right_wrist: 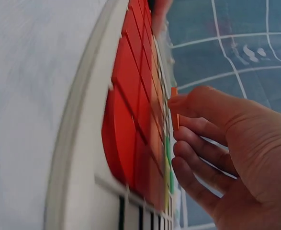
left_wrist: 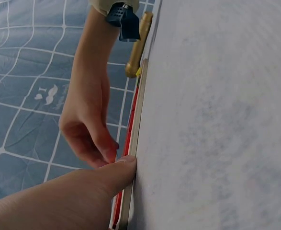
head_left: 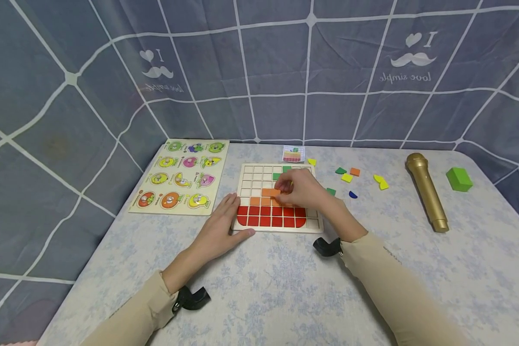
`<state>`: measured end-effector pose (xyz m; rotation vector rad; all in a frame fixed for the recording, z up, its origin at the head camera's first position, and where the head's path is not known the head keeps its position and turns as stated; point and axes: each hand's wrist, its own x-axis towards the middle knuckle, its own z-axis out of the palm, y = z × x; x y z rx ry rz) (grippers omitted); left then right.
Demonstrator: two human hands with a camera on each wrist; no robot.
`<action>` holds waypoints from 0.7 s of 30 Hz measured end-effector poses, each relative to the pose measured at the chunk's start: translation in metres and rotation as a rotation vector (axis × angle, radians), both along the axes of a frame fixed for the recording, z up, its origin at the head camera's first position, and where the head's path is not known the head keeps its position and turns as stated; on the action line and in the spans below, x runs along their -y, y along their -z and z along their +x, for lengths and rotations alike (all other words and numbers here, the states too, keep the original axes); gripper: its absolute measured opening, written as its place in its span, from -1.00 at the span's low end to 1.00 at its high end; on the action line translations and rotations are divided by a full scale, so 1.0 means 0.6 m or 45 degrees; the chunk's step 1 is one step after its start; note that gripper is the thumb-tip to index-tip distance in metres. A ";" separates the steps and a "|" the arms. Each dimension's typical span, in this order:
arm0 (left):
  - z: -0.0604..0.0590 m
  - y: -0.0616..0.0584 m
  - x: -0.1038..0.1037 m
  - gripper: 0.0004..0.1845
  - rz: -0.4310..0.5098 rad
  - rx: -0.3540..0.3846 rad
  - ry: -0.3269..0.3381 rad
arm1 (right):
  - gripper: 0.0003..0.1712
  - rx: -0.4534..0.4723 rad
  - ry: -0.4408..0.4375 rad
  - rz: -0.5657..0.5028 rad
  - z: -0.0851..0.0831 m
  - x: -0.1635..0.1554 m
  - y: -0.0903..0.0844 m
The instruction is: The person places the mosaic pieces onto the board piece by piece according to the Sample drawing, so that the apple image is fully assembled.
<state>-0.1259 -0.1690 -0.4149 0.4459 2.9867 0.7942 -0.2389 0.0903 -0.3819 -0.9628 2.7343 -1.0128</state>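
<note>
A wooden grid board [head_left: 313, 228] lies on the table with red tiles [head_left: 265, 216] along its near rows, orange tiles [head_left: 256, 201] beyond them and green tiles [head_left: 287, 169] near its far side. Above the grid my right hand [head_left: 304, 190] pinches a small orange tile [right_wrist: 174, 117] between thumb and fingers, seen edge-on in the right wrist view. At the board's left corner rests my left hand [head_left: 216, 233], its fingers extended along the left edge and the thumb along the front edge. The right hand hides part of the grid.
A fruit picture board [head_left: 218, 180] lies left of the grid board. Behind the grid stands a small picture card [head_left: 293, 154]. Loose green, yellow, orange and blue pieces [head_left: 347, 178] are scattered to the right. Farther right are a gold microphone [head_left: 428, 192] and a green block [head_left: 459, 179].
</note>
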 end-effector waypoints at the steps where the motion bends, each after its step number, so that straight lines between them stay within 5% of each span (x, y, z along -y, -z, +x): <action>1: 0.000 0.000 0.000 0.07 0.001 0.001 0.000 | -0.78 0.002 -0.004 0.000 -0.001 0.007 0.001; 21: 0.001 -0.002 0.001 0.06 0.015 0.002 0.017 | -0.84 0.007 0.050 -0.059 -0.003 0.086 0.020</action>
